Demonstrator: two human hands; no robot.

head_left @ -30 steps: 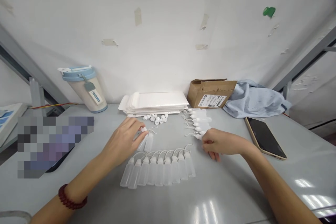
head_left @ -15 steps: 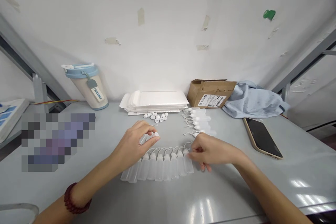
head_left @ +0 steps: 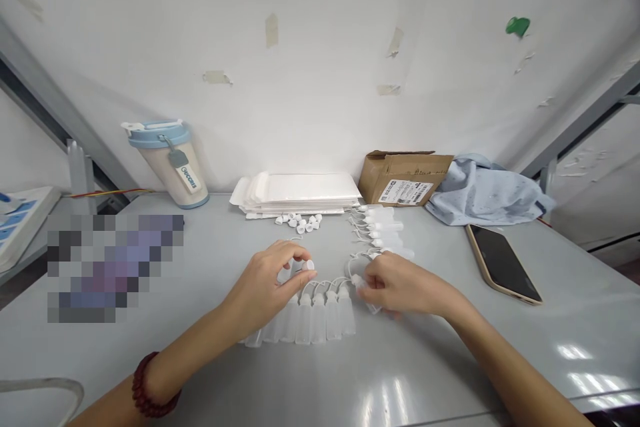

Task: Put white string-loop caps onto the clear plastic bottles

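Note:
Between thumb and fingertips, my left hand (head_left: 273, 280) pinches a small white cap (head_left: 310, 266). It hovers over the left part of a row of translucent plastic dropper bottles (head_left: 318, 320), each with a thin white loop at its neck. My right hand (head_left: 400, 283) is closed on one dropper bottle (head_left: 358, 282), tilted off the row's right end; its lower part is hidden by the fingers. Behind this hand lies a stack of similar bottles (head_left: 383, 227), white tips to the left. Several loose white caps (head_left: 300, 221) lie beyond my left hand.
White padded mailers (head_left: 305, 188) are stacked against the wall, with a cardboard box (head_left: 406, 177) beside them. A light blue cloth (head_left: 485, 193) and a phone (head_left: 503, 263) lie at the right. A tumbler (head_left: 173, 167) stands back left; a blurred-out item (head_left: 117, 267) lies in front.
My right hand has taken the rightmost bottle out of the row and tilted it. My left hand, with the cap, has shifted slightly right and nearer to me.

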